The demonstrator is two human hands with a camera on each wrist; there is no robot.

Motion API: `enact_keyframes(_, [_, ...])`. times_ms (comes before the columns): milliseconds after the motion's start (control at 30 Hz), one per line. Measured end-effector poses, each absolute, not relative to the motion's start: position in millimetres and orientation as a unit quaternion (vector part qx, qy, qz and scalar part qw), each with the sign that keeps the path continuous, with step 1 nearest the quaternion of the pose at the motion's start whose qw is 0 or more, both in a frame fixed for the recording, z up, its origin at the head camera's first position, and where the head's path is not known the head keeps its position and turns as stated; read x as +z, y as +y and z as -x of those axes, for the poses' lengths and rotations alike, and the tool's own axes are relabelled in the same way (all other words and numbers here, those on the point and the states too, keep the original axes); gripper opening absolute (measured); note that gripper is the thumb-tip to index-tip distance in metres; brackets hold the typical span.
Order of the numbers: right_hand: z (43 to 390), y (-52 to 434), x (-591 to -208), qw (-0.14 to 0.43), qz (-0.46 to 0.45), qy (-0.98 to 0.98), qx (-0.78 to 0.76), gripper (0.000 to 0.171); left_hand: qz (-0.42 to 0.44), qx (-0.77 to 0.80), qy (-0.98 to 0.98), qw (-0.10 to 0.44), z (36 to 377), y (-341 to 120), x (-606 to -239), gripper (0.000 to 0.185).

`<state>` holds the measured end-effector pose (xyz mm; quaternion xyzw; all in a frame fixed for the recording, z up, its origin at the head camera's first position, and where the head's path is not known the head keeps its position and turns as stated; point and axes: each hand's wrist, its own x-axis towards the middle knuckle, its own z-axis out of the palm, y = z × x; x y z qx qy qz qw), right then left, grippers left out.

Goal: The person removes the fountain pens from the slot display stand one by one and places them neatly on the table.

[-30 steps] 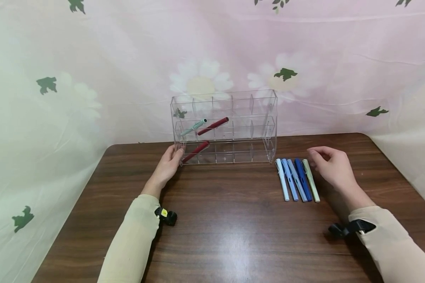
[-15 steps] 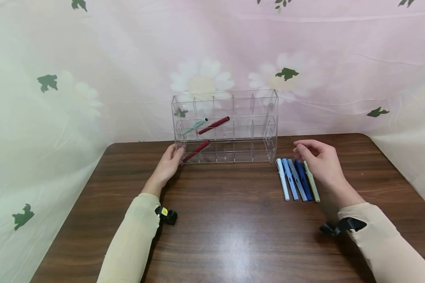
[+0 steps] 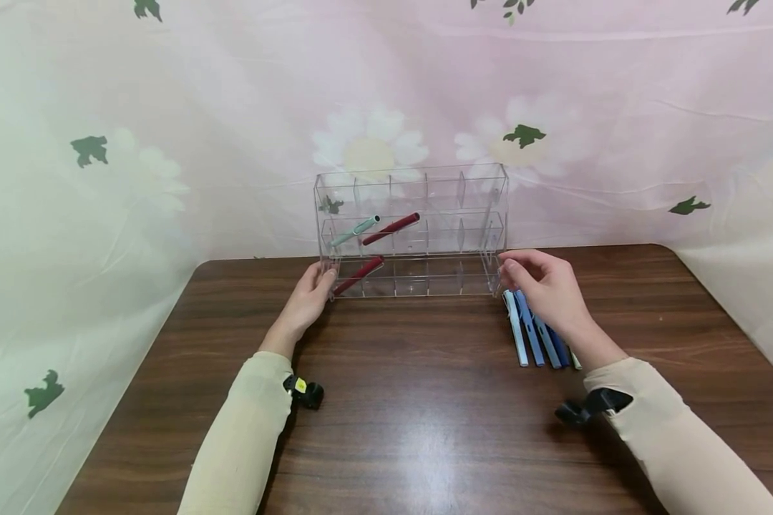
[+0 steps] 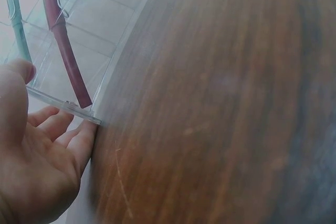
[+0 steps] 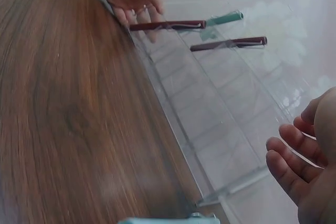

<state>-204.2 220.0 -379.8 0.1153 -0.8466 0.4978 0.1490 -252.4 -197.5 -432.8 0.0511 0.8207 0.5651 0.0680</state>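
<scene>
A clear acrylic pen rack (image 3: 444, 254) with tiered compartments stands at the back of the table. My left hand (image 3: 304, 300) grips its left end; in the left wrist view the thumb and fingers lie on either side of the end panel (image 4: 55, 102). Two dark red pens, an upper one (image 3: 391, 229) and a lower one (image 3: 359, 275), lean in the rack, as does a mint green pen (image 3: 356, 231). My right hand (image 3: 552, 292) is at the rack's right end, fingers loosely bent and holding nothing; contact is unclear. It partly covers a row of pens.
On the wooden table (image 3: 419, 400), right of the rack, lie a pale blue pen (image 3: 517, 332), a mid-blue pen (image 3: 531, 336), a grey-blue pen (image 3: 547, 343), a dark blue pen (image 3: 560, 350) and a mostly hidden light green one. A floral cloth (image 3: 264, 143) hangs close behind.
My right hand has moved left from beside the light green pen, over the row of pens, to the rack's right end. The left hand keeps its grip; rack and pens look unmoved.
</scene>
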Motion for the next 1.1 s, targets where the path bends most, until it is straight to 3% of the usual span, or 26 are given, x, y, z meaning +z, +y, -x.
enact_keyframes(1100, [222.1,151.4,-377.4,0.105,-0.17,-0.817,0.541,0.025,-0.046,0.566,0.821,0.058,250.8,-195.3,-432.7,0.059])
